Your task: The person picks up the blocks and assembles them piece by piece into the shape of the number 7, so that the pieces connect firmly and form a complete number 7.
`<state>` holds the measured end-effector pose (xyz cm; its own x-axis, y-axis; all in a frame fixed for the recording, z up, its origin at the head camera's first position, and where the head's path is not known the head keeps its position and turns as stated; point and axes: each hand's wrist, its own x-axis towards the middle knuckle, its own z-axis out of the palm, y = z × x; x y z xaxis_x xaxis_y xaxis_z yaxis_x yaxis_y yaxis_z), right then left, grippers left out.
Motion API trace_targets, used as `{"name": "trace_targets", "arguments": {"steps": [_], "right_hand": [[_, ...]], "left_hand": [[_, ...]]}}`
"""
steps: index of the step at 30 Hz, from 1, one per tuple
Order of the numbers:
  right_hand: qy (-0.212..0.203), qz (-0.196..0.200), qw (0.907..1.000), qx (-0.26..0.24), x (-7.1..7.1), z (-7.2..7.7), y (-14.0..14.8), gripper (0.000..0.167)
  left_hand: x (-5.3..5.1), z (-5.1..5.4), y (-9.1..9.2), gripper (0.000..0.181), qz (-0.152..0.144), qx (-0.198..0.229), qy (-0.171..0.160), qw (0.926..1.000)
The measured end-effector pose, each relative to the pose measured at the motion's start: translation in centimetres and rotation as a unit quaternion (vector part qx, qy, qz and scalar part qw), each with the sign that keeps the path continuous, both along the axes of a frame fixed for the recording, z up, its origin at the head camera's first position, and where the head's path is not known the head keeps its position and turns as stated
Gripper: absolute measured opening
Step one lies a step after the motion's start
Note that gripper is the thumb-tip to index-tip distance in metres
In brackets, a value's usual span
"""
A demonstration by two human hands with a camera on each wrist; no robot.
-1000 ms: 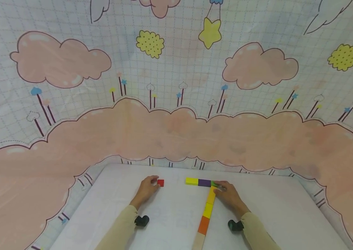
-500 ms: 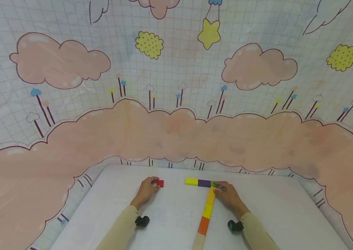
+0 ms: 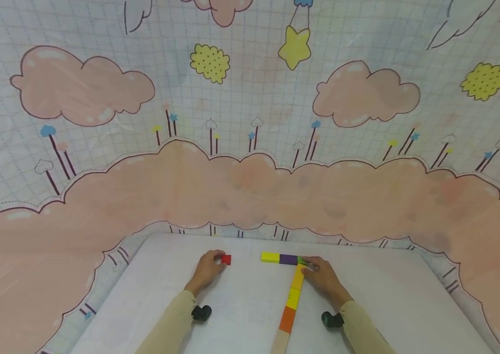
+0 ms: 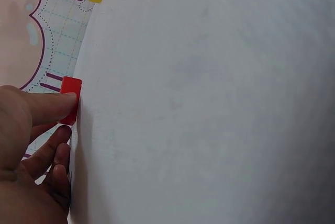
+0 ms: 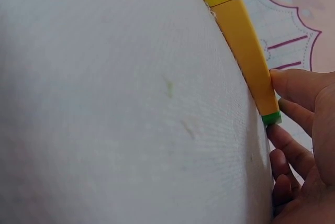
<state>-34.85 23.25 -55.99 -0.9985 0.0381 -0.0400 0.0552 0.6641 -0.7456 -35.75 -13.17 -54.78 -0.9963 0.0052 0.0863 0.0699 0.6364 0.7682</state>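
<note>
In the head view my left hand (image 3: 207, 270) pinches a small red block (image 3: 227, 259) between thumb and fingers at the table's far left. The left wrist view shows the thumb pressed on the red block (image 4: 71, 101). My right hand (image 3: 324, 276) holds a green block (image 3: 300, 259), mostly covered by its fingers, at the corner of two block rows. Its thumb lies against the amber-yellow block (image 5: 246, 51) in the right wrist view. Left of the green one are a purple block (image 3: 288, 259) and a yellow block (image 3: 270, 257), end to end.
A row runs toward the near edge: amber block (image 3: 297, 277), yellow block (image 3: 293, 298), orange block (image 3: 287, 319) and pale wooden block (image 3: 280, 341). All lie on a white table (image 3: 241, 305). A cartoon-printed cloth (image 3: 250, 191) stands behind the table's far edge.
Both hands keep their places on the blocks. Only the head view shifts very slightly.
</note>
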Motion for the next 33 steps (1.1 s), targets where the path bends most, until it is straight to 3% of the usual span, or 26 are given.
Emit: {"name": "trace_targets", "arguments": {"steps": [22,33], "right_hand": [[-0.001,0.005,1.0,-0.004,-0.01,-0.12,-0.06,0.041],[-0.009,0.006,0.9999,0.002,0.27,0.19,0.04,0.041]], "left_hand": [[0.19,-0.2,-0.03,0.035,0.004,-0.001,-0.002,1.0],[0.7,0.05,-0.03,0.034,-0.015,0.011,0.028,0.9994]]}}
